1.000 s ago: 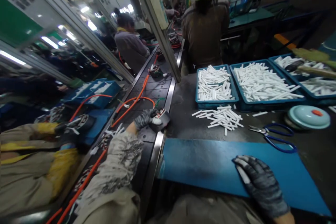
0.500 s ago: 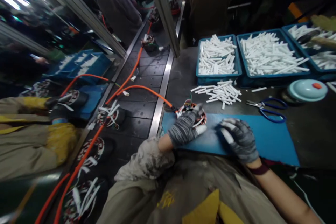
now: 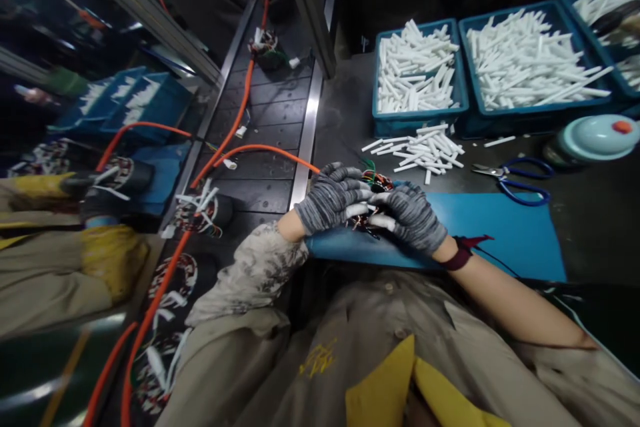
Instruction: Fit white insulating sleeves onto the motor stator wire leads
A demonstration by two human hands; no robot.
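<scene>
A round wired coil part (image 3: 377,181) with copper windings and green wires lies on the blue mat (image 3: 505,230), partly covered by both hands. My left hand (image 3: 334,199), in a grey striped glove with white fingertips, is closed on the coil's left side. From the right, my right hand (image 3: 414,217), in a matching glove, has its fingertips pinched at the coil's near side, close to a short white piece; exactly what it grips is hidden. An orange cable (image 3: 273,148) runs from the conveyor to behind my left hand.
Blue bins (image 3: 420,121) of white tubes stand at the back, with loose white tubes (image 3: 433,150) before them. Blue-handled scissors (image 3: 523,181) and a lidded jar (image 3: 597,140) sit right. More coils (image 3: 203,210) ride the conveyor (image 3: 273,177); a co-worker's gloved hands are far left.
My right hand has moved left from over the mat to the coil, and its fingers have closed there. My left hand has shifted on the coil's left side. The camera view has tilted down.
</scene>
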